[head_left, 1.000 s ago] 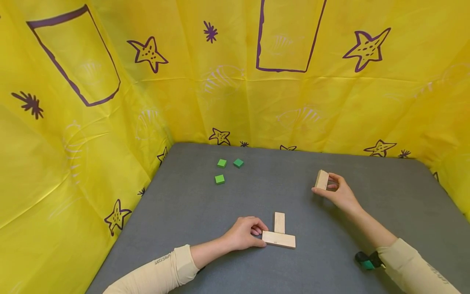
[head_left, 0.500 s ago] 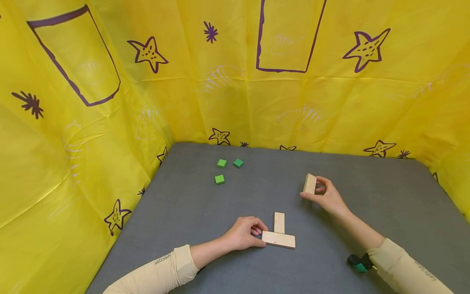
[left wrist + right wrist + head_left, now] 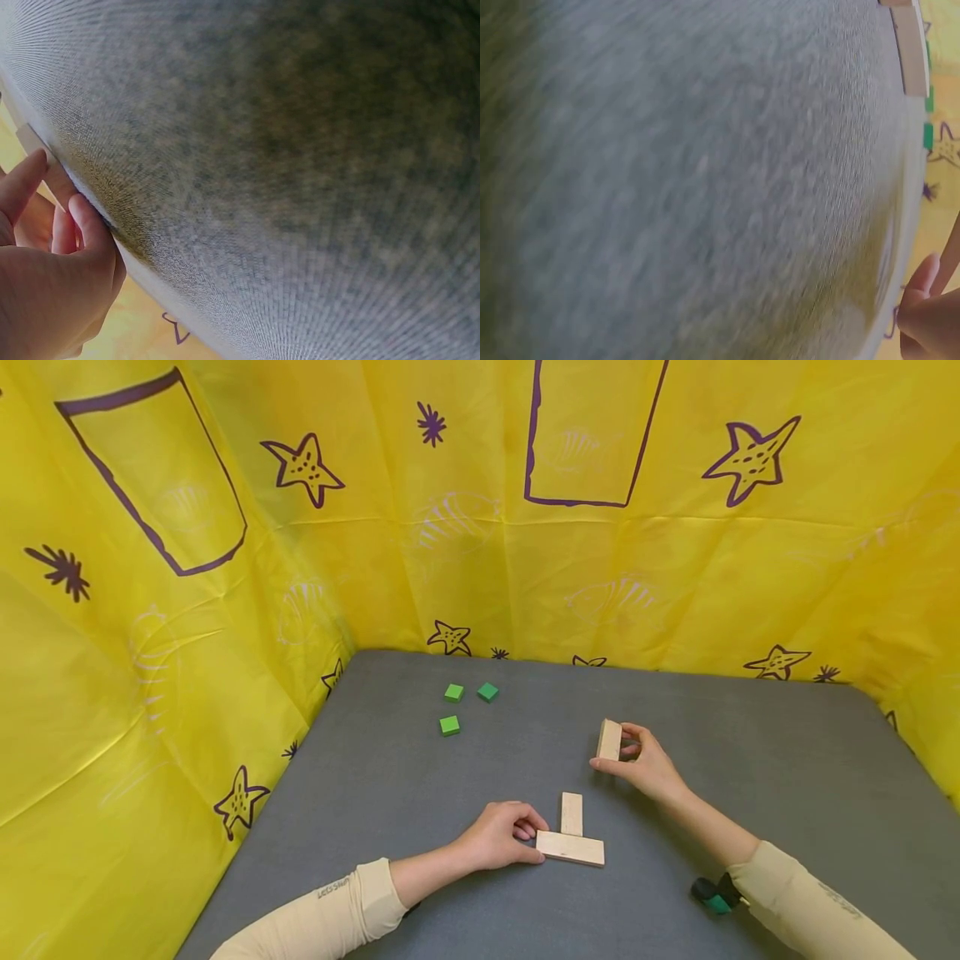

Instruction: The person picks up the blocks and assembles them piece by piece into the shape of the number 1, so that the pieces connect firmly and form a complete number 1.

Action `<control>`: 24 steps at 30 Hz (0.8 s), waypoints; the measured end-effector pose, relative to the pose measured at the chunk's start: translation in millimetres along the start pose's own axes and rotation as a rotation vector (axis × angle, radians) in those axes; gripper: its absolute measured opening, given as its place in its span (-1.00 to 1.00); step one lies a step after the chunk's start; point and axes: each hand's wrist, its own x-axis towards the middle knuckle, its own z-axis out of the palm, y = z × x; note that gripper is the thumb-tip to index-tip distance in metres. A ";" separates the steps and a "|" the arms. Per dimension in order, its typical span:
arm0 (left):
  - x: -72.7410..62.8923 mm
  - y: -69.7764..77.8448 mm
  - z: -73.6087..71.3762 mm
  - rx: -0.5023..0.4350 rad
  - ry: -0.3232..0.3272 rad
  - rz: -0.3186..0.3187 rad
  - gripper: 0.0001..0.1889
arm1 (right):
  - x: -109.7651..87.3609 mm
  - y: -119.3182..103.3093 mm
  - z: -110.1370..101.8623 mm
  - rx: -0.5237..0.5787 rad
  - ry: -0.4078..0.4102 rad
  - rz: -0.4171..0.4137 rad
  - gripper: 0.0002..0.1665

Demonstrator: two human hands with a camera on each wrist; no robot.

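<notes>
1 wood blk (image 3: 572,814) abuts crosswise blk (image 3: 576,849) on bench (image 3: 525,910); L hand (image 3: 498,837) pinches latter's end; R hand (image 3: 647,767) curled round 3rd blk (image 3: 610,741).

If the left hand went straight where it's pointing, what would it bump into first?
The left hand would most likely meet the crosswise wooden block first; it already seems to pinch that block's left end.

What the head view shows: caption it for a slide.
Left hand gripping one wooden block, right hand holding another wooden block; three green blocks beyond.
</notes>
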 end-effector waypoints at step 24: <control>-0.1 0.5 -0.8 0.007 -0.012 0.005 -0.70 | -1.8 -6.8 37.5 -0.133 -0.019 -0.068 0.12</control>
